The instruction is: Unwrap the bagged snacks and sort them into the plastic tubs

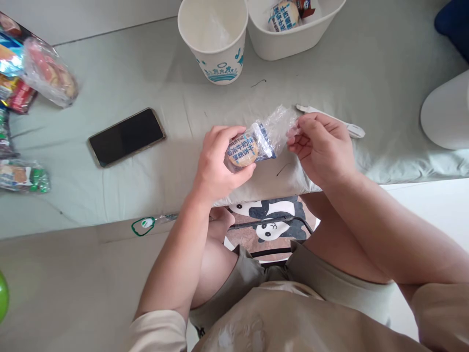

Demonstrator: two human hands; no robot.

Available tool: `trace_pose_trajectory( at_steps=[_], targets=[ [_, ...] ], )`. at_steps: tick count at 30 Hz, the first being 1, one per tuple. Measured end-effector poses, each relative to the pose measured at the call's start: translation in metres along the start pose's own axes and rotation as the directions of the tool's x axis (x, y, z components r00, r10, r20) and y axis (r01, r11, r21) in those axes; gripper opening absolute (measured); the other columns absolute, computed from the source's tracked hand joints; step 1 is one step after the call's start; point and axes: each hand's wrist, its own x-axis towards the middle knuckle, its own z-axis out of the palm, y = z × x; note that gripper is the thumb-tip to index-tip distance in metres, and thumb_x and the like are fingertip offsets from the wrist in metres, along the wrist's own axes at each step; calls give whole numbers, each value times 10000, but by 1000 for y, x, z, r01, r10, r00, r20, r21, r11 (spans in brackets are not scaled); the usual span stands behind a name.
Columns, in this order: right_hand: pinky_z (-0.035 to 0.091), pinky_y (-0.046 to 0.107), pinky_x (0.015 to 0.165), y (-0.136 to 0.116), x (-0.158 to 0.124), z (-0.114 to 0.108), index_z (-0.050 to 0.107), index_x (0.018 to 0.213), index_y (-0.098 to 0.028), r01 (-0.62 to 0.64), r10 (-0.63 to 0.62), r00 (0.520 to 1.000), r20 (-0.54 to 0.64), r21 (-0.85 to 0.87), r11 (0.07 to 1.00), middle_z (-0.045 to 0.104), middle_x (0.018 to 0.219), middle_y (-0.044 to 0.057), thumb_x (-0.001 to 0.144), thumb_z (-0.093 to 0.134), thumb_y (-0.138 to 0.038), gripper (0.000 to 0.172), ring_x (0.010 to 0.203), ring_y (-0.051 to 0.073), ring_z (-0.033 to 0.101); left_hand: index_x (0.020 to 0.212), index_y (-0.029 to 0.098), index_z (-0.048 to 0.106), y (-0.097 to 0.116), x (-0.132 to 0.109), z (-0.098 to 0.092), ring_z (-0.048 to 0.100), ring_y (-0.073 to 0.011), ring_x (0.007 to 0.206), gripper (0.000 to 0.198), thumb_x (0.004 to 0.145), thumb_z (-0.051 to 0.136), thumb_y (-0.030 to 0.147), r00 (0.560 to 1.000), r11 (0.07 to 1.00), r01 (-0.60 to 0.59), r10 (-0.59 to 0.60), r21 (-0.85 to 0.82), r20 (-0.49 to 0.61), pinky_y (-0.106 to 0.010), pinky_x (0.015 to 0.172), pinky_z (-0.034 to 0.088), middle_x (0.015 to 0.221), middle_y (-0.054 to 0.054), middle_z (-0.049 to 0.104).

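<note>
On the biscuit packet (243, 152) between our hands we read blue Chinese characters, including 牛奶 and 饼干. Our left hand (216, 166) grips it between thumb and fingers; our right hand (322, 146), fingers curled, pinches the crinkled clear plastic (280, 124) at its end. The packet shows a round tan biscuit. A white cutter (354, 130) lies just beyond our right hand.

On the pale green fabric-covered surface (176, 171), a smartphone (127, 137), patterned cup (222, 66), white tub (289, 46), utility knife (348, 126) and wrapped snacks (51, 73) are supported.
</note>
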Motion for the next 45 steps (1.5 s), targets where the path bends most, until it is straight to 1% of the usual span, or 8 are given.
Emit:
trace_pose_trajectory(
  at_steps=[4,8,15,20,29,35,41,45],
  targets=[
    [564,301,682,-4,-2,-1,671,979,-297,106,-105,993,-57,7,994,674,990,10,885,742,-381,145,804,146,655,1278,264,594,-2,1,-5,645,-298,1151,559,743,751,302,999,996,41,-39,-83,29,-488,1040,542,1229,-82,664],
    [590,358,871,-10,-8,2,656,1108,-323,256,-255,966,31,-156,954,666,1262,27,829,818,-393,330,1058,198,667,1243,276,624,1,3,-7,651,-293,1123,541,741,771,416,992,974,114,-101,-196,76,-472,1016,549,1226,-84,682],
    [591,379,758,-7,-7,2,606,885,-277,213,-218,976,-3,-195,957,646,848,13,866,795,-569,348,809,195,657,1230,279,653,1,4,-8,649,-300,1125,564,763,779,569,982,948,183,-165,-262,88,-473,1011,540,1190,-86,673],
    [586,377,767,-9,-7,-1,668,941,-282,283,-302,953,-37,-257,924,672,878,18,883,791,-521,275,834,195,666,1249,281,650,-3,4,-8,658,-286,1097,530,773,785,472,986,954,168,-158,-248,61,-468,1001,557,1198,-84,667],
    [522,353,700,-13,-3,-7,735,1012,-257,83,-78,996,31,-206,975,735,883,23,909,636,-319,156,831,189,669,1240,282,653,-6,1,-6,621,-319,1125,550,705,732,183,998,977,-52,47,208,31,-559,1064,520,1202,-73,685],
    [566,403,812,-16,-5,-5,754,891,-254,239,-211,971,113,-390,889,703,806,19,843,786,-243,58,802,202,674,1255,270,667,-6,1,-2,623,-316,1137,538,729,710,161,999,967,-38,27,251,46,-538,1063,516,1220,-72,702],
    [555,464,962,-24,-18,-4,715,909,-295,541,-487,841,235,-340,769,757,967,36,979,653,-289,94,971,237,705,1280,255,654,-8,3,1,656,-327,1145,557,739,757,170,997,972,62,-72,226,35,-515,1059,515,1226,-71,736],
    [564,485,996,-23,-24,-2,672,906,-313,453,-399,886,237,-252,855,740,924,37,1009,600,-454,189,991,253,713,1234,275,675,-11,4,1,685,-308,1115,469,781,796,244,991,979,133,-133,155,-9,-464,1022,542,1173,-63,753]
  ],
)
